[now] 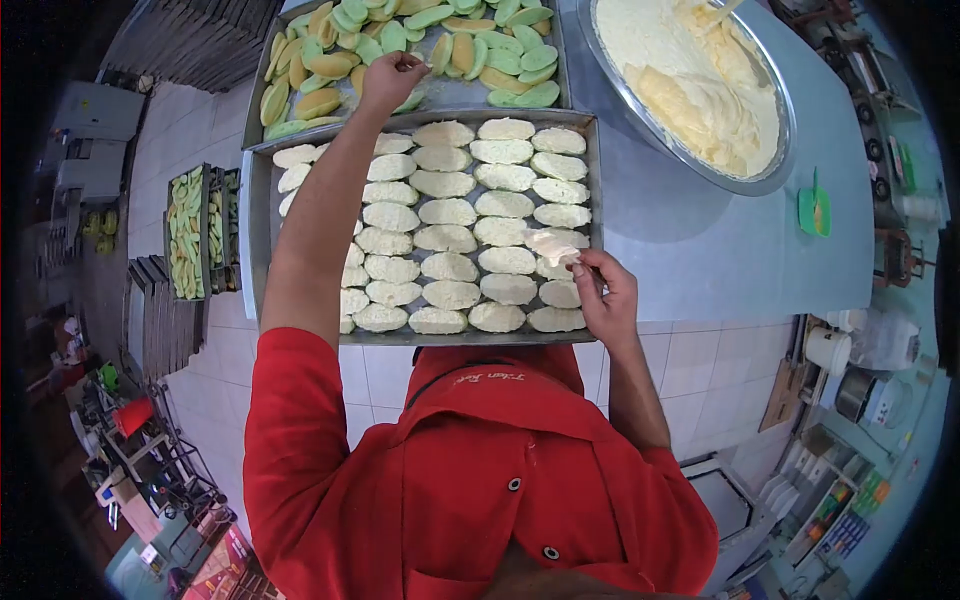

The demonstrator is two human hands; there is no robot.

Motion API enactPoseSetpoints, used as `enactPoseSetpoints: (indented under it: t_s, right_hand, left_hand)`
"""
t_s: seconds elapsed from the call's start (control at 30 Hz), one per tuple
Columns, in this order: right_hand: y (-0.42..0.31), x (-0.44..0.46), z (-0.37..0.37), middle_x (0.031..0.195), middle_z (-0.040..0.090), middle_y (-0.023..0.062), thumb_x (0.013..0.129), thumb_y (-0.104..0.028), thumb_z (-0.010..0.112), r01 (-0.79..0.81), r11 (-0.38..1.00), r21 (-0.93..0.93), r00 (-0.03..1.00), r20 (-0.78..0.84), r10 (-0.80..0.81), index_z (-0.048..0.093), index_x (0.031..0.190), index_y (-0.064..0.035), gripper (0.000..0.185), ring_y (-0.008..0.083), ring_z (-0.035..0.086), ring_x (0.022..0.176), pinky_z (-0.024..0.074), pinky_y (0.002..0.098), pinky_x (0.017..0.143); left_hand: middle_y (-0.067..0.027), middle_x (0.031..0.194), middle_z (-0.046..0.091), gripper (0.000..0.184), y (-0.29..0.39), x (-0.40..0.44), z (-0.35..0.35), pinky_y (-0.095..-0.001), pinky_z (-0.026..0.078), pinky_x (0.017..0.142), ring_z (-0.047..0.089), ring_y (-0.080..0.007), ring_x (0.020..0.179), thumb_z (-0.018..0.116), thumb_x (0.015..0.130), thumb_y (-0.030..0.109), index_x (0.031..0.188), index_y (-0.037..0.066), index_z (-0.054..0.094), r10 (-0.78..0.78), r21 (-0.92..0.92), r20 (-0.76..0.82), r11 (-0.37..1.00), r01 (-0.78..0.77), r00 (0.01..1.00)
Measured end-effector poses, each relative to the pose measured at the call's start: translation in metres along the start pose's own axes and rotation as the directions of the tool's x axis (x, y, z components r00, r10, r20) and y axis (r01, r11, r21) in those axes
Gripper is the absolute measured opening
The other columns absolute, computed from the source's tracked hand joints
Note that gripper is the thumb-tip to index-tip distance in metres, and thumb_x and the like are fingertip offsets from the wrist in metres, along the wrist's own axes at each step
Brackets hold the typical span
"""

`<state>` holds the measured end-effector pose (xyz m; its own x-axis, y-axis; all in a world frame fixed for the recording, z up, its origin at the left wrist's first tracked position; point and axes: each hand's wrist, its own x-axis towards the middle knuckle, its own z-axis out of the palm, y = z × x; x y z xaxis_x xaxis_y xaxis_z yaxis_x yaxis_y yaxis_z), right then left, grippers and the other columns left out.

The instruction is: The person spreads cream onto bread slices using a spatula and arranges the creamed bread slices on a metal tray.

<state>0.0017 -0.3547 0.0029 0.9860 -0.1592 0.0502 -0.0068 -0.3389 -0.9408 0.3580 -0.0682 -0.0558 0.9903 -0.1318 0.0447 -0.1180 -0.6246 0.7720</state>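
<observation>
My left hand (392, 82) reaches over the far tray (455, 96), its fingers pinched together beside green and tan oval cakes (462, 52). Whether something small is between the fingertips I cannot make out. In my right hand (610, 300), at the near tray's right edge, is a spreader (577, 262) whose blade is coated with pale cream (548, 243). That blade hangs over the right column of cream-topped oval cakes (448, 238), which lie in rows on the near metal tray (597, 165). My left forearm hides part of the left columns.
A large metal bowl (745, 186) of whipped cream (690, 85) stands at the back right of the table (690, 250). A small green container (814, 212) lies near the right edge. Racked trays of cakes (187, 230) stand on the floor at left.
</observation>
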Motion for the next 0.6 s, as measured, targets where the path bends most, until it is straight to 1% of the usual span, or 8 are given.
enactPoseSetpoints:
  t_s: [0.1, 0.27, 0.3, 0.4, 0.43, 0.47, 0.53, 0.6]
  right_hand:
    - [-0.002, -0.006, 0.006, 0.088, 0.067, 0.0119, 0.091, -0.004, 0.061, 0.046, 0.999, 0.025, 0.999, 0.003, -0.046, 0.063, 0.101, 0.0008, 0.012, 0.0167, 0.065, 0.074, 0.0507, 0.0264, 0.065]
    - [0.009, -0.018, -0.011, 0.088, 0.067, 0.0123, 0.091, -0.004, 0.060, 0.000, 1.000, -0.021, 1.000, -0.029, -0.001, 0.064, 0.101, 0.0005, 0.012, 0.0173, 0.065, 0.074, 0.0510, 0.0274, 0.067]
    - [0.010, -0.020, -0.017, 0.088, 0.067, 0.0123, 0.091, -0.004, 0.060, -0.008, 1.000, -0.022, 0.999, -0.048, 0.007, 0.064, 0.101, 0.0005, 0.012, 0.0173, 0.065, 0.074, 0.0510, 0.0274, 0.067]
    - [0.012, -0.024, -0.035, 0.088, 0.067, 0.0122, 0.090, -0.004, 0.059, -0.049, 0.999, 0.019, 0.992, -0.117, 0.051, 0.064, 0.102, 0.0011, 0.014, 0.0170, 0.064, 0.074, 0.0508, 0.0276, 0.067]
    - [0.014, -0.025, -0.041, 0.088, 0.067, 0.0122, 0.090, -0.004, 0.059, -0.067, 0.998, 0.014, 0.989, -0.128, 0.068, 0.064, 0.102, 0.0014, 0.014, 0.0169, 0.064, 0.075, 0.0509, 0.0277, 0.067]
    - [0.016, -0.026, -0.046, 0.088, 0.067, 0.0122, 0.090, -0.004, 0.058, -0.086, 0.996, 0.011, 0.987, -0.136, 0.087, 0.064, 0.103, 0.0018, 0.015, 0.0168, 0.064, 0.076, 0.0509, 0.0278, 0.067]
    - [0.023, -0.028, -0.054, 0.088, 0.067, 0.0121, 0.090, -0.004, 0.058, -0.104, 0.995, 0.002, 0.983, -0.152, 0.103, 0.064, 0.102, 0.0021, 0.015, 0.0167, 0.064, 0.076, 0.0512, 0.0279, 0.068]
    - [0.027, -0.028, -0.060, 0.088, 0.067, 0.0121, 0.090, -0.004, 0.058, -0.115, 0.993, -0.007, 0.981, -0.160, 0.113, 0.064, 0.102, 0.0023, 0.015, 0.0167, 0.064, 0.076, 0.0514, 0.0280, 0.068]
  left_hand:
    - [-0.0040, 0.078, 0.067, 0.027, 0.014, -0.004, -0.003, -0.0298, 0.050, 0.067, 0.062, -0.0150, 0.070, 0.072, 0.080, 0.022, 0.100, 0.004, 0.069, -0.067, 0.099, -0.045, 0.993, 0.071, 0.997]
    - [-0.0118, 0.092, 0.071, 0.035, -0.019, 0.035, 0.020, -0.0377, 0.052, 0.082, 0.068, -0.0300, 0.088, 0.063, 0.077, 0.019, 0.109, 0.006, 0.067, 0.165, 0.180, -0.157, 0.974, -0.136, 0.974]
    - [-0.0127, 0.100, 0.070, 0.039, -0.014, 0.040, 0.022, -0.0366, 0.053, 0.078, 0.068, -0.0254, 0.085, 0.065, 0.084, 0.031, 0.117, 0.010, 0.065, 0.078, 0.169, -0.087, 0.984, -0.063, 0.993]
    - [-0.0139, 0.100, 0.070, 0.042, 0.000, 0.066, 0.029, -0.0367, 0.054, 0.075, 0.068, -0.0250, 0.087, 0.065, 0.084, 0.032, 0.118, 0.007, 0.064, 0.031, 0.377, 0.045, 0.925, -0.046, 0.999]
    - [-0.0136, 0.093, 0.070, 0.046, -0.003, 0.075, 0.033, -0.0357, 0.053, 0.064, 0.066, -0.0221, 0.077, 0.069, 0.083, 0.034, 0.114, 0.000, 0.065, 0.075, 0.395, 0.078, 0.913, -0.100, 0.994]
    - [-0.0136, 0.093, 0.070, 0.046, -0.006, 0.084, 0.036, -0.0357, 0.053, 0.064, 0.066, -0.0221, 0.077, 0.069, 0.083, 0.034, 0.114, 0.000, 0.065, 0.080, 0.395, 0.091, 0.912, -0.110, 0.993]
    - [-0.0113, 0.085, 0.069, 0.049, 0.004, 0.092, 0.038, -0.0334, 0.048, 0.055, 0.061, -0.0186, 0.068, 0.073, 0.081, 0.036, 0.109, -0.004, 0.067, -0.221, 0.297, 0.203, 0.942, 0.155, 0.954]
    - [-0.0099, 0.081, 0.067, 0.054, 0.010, 0.095, 0.040, -0.0317, 0.044, 0.052, 0.057, -0.0165, 0.062, 0.077, 0.079, 0.038, 0.107, -0.007, 0.066, -0.225, 0.251, 0.179, 0.952, 0.177, 0.958]
